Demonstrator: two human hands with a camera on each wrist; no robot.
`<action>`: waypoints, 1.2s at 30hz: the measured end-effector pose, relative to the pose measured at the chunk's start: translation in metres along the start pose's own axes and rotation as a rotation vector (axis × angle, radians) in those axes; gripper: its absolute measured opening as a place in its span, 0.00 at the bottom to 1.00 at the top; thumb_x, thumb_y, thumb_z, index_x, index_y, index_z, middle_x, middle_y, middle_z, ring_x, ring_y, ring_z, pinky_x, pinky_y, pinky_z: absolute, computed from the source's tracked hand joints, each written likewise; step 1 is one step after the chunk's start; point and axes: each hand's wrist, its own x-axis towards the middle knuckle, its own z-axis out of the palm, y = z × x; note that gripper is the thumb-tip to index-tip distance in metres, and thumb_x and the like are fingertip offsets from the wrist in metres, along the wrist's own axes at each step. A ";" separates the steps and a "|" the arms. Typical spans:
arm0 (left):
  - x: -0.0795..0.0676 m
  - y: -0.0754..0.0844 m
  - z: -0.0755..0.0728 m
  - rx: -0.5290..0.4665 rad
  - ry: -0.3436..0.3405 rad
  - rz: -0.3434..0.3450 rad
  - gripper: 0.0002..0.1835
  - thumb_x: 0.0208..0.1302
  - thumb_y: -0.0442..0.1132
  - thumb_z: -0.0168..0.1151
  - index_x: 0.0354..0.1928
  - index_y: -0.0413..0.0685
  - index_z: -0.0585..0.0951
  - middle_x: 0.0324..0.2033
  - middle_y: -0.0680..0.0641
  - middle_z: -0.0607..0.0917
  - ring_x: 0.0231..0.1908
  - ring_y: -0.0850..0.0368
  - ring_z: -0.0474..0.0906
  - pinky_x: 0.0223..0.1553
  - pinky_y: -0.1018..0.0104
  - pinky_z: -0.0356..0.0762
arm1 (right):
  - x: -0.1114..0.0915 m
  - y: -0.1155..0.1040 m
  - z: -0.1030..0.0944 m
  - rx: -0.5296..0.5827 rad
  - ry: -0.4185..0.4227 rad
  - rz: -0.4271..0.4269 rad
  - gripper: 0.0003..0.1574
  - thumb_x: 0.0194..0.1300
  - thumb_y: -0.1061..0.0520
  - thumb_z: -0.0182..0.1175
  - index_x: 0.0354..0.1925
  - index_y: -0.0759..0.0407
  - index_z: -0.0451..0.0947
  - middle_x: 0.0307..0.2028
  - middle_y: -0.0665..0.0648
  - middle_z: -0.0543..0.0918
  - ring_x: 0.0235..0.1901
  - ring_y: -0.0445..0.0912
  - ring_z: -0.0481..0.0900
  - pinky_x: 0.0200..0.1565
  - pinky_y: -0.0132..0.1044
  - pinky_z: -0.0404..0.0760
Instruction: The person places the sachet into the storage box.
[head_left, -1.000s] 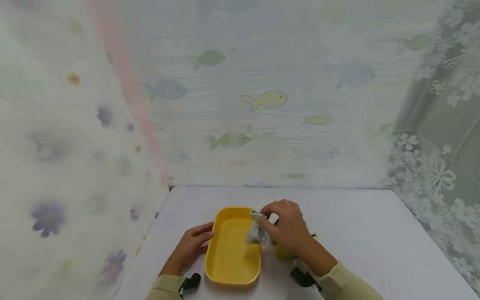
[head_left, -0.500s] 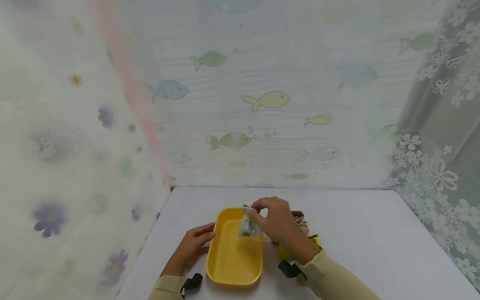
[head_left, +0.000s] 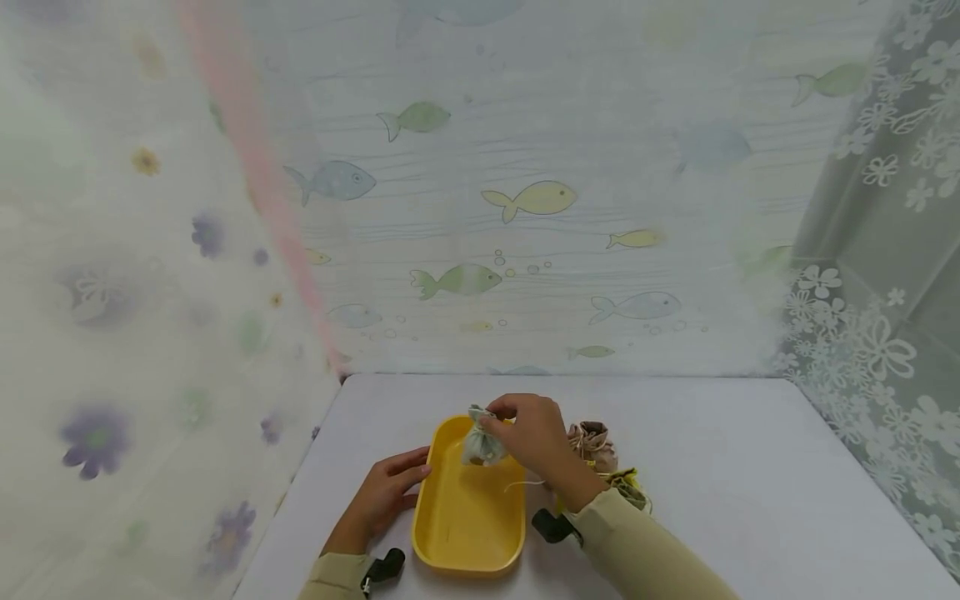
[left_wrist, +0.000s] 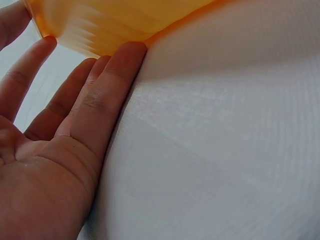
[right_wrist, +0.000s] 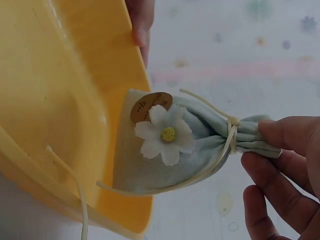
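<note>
My right hand (head_left: 534,432) pinches the gathered neck of a pale green drawstring pouch (head_left: 480,447) over the far part of a yellow tray (head_left: 467,533). In the right wrist view, the pouch (right_wrist: 200,160) carries a white cloth flower (right_wrist: 172,145) and a small brown oval label (right_wrist: 142,107). Cream cord ties its neck. My left hand (head_left: 386,492) lies at the tray's left side. In the left wrist view its fairly straight fingers (left_wrist: 107,87) touch the tray's outer wall (left_wrist: 115,30).
To the right of the tray stand a brownish-pink drawstring pouch (head_left: 596,446) and a yellow and olive one (head_left: 630,487), both partly behind my right arm. They rest on a white table (head_left: 750,483). A fish-patterned curtain (head_left: 540,292) hangs behind its far edge.
My right hand has carried the pale green pouch left and slightly away, from the tray's right rim to over its far part. More of the other pouches shows now. My left hand stays put.
</note>
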 end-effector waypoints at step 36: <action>-0.001 0.001 0.003 0.000 0.025 0.010 0.30 0.71 0.46 0.68 0.72 0.49 0.75 0.70 0.41 0.77 0.61 0.50 0.82 0.55 0.53 0.86 | 0.020 0.007 0.053 -0.088 -0.092 0.181 0.10 0.66 0.38 0.69 0.37 0.38 0.90 0.30 0.37 0.86 0.29 0.36 0.79 0.41 0.42 0.83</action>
